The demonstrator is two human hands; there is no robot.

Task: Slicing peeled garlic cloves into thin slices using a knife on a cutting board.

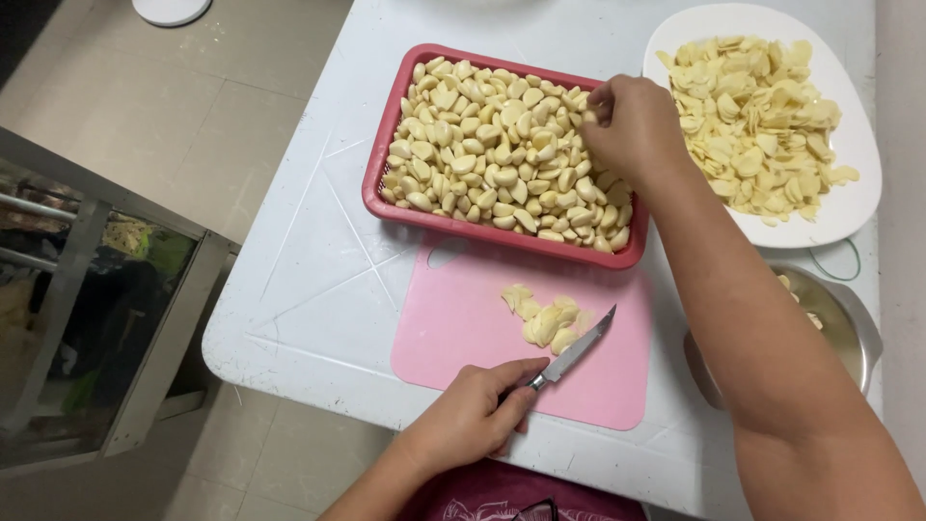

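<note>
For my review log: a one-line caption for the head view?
Left hand holds knife by sliced garlic; right hand reaches into red basket.

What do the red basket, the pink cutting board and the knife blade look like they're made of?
The red basket looks like moulded plastic, going by its slotted walls and matte colour. The pink cutting board seems to be thin, flat plastic with a matte finish. The knife blade, held in the left hand, looks like metal: grey with a bright sheen.

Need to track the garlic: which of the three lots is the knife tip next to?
The small pile of slices on the pink cutting board. The knife in the left hand points at it; the basket and plate lots lie farther off.
</note>
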